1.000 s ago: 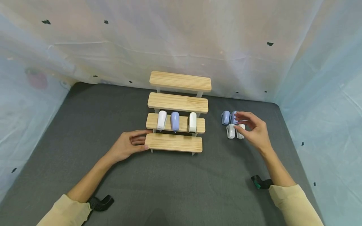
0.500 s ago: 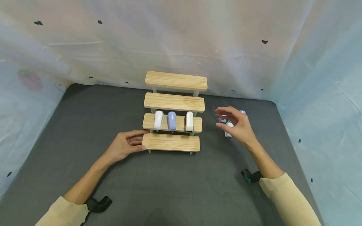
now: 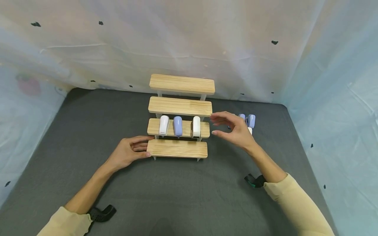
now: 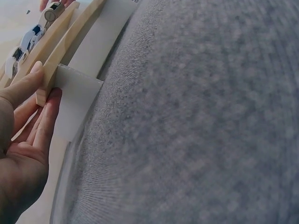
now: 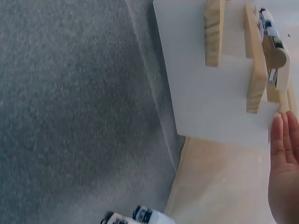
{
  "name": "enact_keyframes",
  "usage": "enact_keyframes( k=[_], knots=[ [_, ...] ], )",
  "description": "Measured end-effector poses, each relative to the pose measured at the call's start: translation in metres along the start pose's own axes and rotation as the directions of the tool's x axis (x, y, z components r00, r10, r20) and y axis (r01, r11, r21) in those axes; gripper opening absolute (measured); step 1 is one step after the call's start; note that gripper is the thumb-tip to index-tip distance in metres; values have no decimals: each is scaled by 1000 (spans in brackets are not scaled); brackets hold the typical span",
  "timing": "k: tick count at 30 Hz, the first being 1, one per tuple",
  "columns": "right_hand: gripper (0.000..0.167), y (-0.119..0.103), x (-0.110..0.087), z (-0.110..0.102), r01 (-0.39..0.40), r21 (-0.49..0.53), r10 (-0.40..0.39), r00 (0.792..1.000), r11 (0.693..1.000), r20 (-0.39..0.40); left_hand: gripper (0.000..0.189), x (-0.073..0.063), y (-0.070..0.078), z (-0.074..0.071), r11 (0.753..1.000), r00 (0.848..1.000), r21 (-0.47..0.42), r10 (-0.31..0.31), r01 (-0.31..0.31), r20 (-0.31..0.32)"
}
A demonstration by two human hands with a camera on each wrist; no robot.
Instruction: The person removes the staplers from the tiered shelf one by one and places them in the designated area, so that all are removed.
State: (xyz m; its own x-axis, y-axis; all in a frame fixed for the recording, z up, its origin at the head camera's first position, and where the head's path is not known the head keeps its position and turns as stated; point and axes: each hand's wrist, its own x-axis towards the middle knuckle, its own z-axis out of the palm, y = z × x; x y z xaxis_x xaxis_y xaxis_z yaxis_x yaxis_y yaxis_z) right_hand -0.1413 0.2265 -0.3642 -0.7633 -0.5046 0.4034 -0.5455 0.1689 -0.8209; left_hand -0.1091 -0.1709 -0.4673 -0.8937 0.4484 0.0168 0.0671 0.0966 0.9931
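A four-tier wooden step rack [image 3: 177,149] with white side supports stands on the dark table. On its second tier from the bottom sit a white [image 3: 164,125], a lilac [image 3: 178,126] and a cream-white mini-stapler-like device [image 3: 196,127]. My left hand [image 3: 127,152] pinches the left end of the lowest plank [image 4: 49,77], thumb on top and fingers underneath. Close to the rack's right side, my right hand [image 3: 233,129] has its thumb spread from nearly straight fingers [image 5: 279,140]. Nothing shows in its grasp, and its fingertips overlap the end of a plank.
Beyond the right hand lie more of the small devices, among them a lilac one [image 3: 251,121] and a white one [image 3: 250,130] partly hidden by the hand. A pale curtain [image 3: 189,39] hangs behind the rack and along both sides of the table.
My right hand has moved left from the loose devices to the rack's right side. My left hand keeps its hold on the lowest plank. The head view has shifted slightly.
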Motion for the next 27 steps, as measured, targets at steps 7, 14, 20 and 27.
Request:
enact_keyframes(
  k=[7, 14, 20, 27],
  knots=[
    [54, -2, 4, 10, -18, 25, 17, 999, 1000, 41, 61, -1, 0, 0, 1000, 1000, -3, 10, -10, 5],
    [54, -7, 6, 20, -70, -17, 71, 996, 997, 55, 61, 0, 0, 1, 1000, 1000, -4, 8, -8, 5],
    [55, -10, 7, 28, -92, -50, 92, 996, 995, 11, 61, 0, -2, 0, 1000, 1000, -4, 17, -17, 5],
    [65, 19, 3, 35, -127, -119, 126, 992, 985, -13, 62, 0, -2, 0, 1000, 1000, -11, 3, -3, 5]
  ],
)
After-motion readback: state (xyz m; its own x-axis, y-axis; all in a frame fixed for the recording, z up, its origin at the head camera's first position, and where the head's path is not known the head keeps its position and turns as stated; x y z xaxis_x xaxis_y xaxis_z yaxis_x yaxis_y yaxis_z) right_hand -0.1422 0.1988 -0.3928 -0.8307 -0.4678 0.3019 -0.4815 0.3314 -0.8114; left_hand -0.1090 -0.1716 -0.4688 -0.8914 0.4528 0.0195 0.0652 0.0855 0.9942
